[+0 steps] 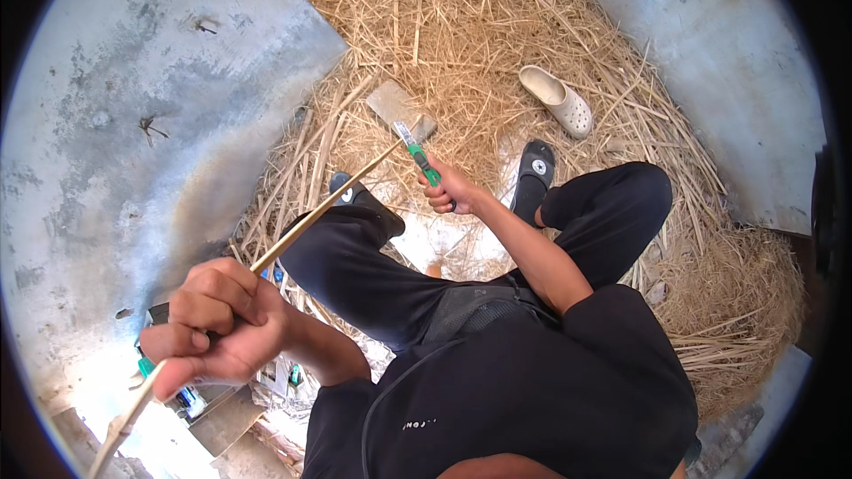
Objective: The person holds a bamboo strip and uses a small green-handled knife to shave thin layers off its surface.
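My left hand [220, 319] is closed round a long thin bamboo strip [312, 220], whose near end runs past my thumb toward the lower left. The strip slants away to the far right, narrowing to where it meets the blade of a green-handled utility knife [421, 160]. My right hand [454, 188] grips that knife between my knees, blade pointing forward. Behind the blade lies a flat grey block [387, 101] among the shavings. Whether the blade cuts into the strip or only touches it, I cannot tell.
Bamboo shavings [470, 27] cover the floor ahead and to the right. A beige clog [559, 102] lies beyond my right foot [534, 168]. Worn bluish-grey panels [160, 80] flank both sides. Small items in a dark box [191, 399] stand at lower left.
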`<state>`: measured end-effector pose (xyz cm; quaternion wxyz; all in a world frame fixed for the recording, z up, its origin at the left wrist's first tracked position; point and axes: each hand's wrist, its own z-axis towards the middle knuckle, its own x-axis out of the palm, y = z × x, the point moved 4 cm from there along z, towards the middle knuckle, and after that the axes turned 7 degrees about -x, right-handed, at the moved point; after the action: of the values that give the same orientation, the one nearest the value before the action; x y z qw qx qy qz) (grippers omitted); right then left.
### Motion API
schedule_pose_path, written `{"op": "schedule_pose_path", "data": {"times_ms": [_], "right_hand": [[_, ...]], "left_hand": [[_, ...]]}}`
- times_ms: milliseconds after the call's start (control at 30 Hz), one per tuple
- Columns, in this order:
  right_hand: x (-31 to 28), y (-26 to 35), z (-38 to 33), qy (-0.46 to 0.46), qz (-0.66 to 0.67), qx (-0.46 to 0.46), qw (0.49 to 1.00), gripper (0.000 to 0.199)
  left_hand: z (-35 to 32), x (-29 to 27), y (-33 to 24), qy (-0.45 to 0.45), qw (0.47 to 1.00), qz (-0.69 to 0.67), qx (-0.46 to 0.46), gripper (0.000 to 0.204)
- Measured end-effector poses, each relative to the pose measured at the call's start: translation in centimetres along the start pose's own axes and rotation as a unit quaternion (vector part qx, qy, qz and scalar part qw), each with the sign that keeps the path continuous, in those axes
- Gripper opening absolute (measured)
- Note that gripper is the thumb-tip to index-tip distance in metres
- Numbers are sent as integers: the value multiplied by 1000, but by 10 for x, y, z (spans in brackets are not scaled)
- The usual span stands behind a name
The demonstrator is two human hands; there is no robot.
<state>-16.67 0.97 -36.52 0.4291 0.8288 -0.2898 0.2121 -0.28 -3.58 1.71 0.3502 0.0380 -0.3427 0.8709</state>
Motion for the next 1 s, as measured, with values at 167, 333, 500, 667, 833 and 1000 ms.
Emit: {"op": "schedule_pose_path", "data": {"times_ms": [167, 333, 500, 667, 833, 1000], "right_hand": [[15, 24, -19, -64, 8, -138, 988, 46], [58, 70, -60, -216, -489, -506, 676, 41], [-20, 18, -8, -286, -654, -189, 674, 41], [-1, 33, 5, -280, -558, -208, 753, 46], [8, 38, 7, -265, -608, -145, 734, 46], [-141, -36, 78, -313, -657, 2, 685, 38]], "left_hand": [[-2, 9, 0, 7, 1000, 24, 11, 44], [-1, 4, -2, -4, 999, 39, 17, 44], [-7, 13, -1, 29, 999, -11, 10, 44], [-7, 12, -2, 22, 999, 32, 35, 45], [-2, 1, -3, 26, 999, 19, 11, 45], [1, 19, 6, 23, 1000, -6, 3, 44]]}}
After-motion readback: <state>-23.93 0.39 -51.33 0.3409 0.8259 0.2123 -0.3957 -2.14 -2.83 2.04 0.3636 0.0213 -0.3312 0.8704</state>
